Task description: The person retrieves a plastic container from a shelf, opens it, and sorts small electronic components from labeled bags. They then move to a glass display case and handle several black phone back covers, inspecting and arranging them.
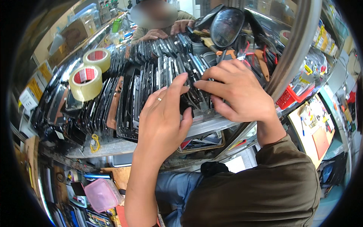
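Note:
A long row of thin, dark slabs, which look like phone screens or phone bodies, stands on edge on a glass-and-metal shelf. My left hand, with a ring on one finger, reaches over the front of the row. Its fingers are stretched and its thumb stands apart, beside a small dark piece. To its right, my right hand rests its fingertips on the slabs at the row's right end, index finger extended, thumb apart. Neither hand visibly grips anything; some fingertips are hidden among the slabs.
Two clear tape rolls sit on the slabs at left. A black-rimmed oval mirror and orange-handled tools stand at the back right. A metal post rises beside a red basket. Below left lies a pink-lidded box.

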Available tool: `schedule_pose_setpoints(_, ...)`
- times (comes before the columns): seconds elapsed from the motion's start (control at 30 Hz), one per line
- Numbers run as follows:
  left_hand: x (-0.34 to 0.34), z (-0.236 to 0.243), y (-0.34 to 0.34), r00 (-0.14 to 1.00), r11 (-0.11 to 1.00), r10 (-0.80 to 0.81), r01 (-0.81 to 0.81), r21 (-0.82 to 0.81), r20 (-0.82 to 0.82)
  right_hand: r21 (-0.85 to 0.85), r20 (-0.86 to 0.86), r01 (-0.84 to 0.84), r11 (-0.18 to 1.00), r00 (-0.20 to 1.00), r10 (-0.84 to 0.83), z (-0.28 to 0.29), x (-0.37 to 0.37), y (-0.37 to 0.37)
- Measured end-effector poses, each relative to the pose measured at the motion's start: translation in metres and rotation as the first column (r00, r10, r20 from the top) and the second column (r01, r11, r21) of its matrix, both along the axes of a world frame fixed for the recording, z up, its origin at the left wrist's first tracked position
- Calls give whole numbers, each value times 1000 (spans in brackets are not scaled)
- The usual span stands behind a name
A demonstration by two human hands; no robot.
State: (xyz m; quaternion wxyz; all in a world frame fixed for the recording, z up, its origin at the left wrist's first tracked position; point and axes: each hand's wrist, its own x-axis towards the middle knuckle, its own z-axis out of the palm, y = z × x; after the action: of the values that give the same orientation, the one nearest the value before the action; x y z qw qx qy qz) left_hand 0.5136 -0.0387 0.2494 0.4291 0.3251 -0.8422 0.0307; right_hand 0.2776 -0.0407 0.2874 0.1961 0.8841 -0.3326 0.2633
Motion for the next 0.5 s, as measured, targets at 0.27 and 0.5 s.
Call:
schedule_pose_setpoints(0.27,5,-8,-2,998,998,-37,34,-61,-43,70,26,-42,997,999,40,2,-1,-3)
schedule_pose_setpoints(0.5,6,-6,-2,996,984,4,13,-180,94,112,-73,19,994,997,-11,15,9,-2)
